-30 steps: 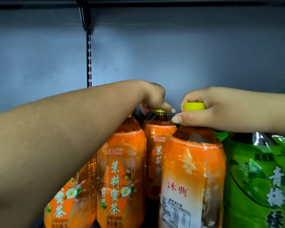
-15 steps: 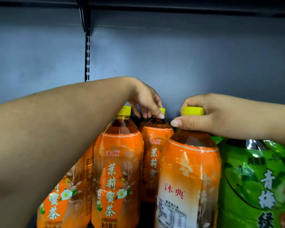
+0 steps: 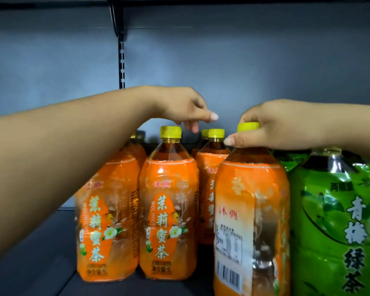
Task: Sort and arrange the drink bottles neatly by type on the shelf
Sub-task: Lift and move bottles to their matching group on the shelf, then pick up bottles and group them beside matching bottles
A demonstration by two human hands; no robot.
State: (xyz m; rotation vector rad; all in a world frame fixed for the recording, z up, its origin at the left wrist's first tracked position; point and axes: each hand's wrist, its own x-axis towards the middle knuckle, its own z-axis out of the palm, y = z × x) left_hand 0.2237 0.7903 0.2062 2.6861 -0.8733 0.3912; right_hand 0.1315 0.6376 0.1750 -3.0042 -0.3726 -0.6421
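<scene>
**One Hand on a Cap, One Hand Waiting**

The thing that could go wrong was a tip-over. The right hand held the tall orange plastic bottle only by its yellow screw cap, right at the very top. That bottle looked full and heavy. If it got pulled or twisted fast from so high up, I thought it could lean and bump the green plastic-wrapped pack of bottles just beside it on the right. It could also bump the middle front orange bottle on its left. Its label faced the wrong way, with the white barcode part showing, so it likely needed a turn. A slippy cap could make the fingers lose it.

The right hand came in from the right. Its fingers curled over the cap, and its thumb lay along the neck below. It gripped the cap.

The left hand reached across from the left on a long, stretched arm. It hung just above the caps, between the middle front orange bottle and the back orange bottle. Its fingers drooped loosely and held nothing.

The orange ones stood upright together on the dark shelf board, with the green pack at their right.
</scene>
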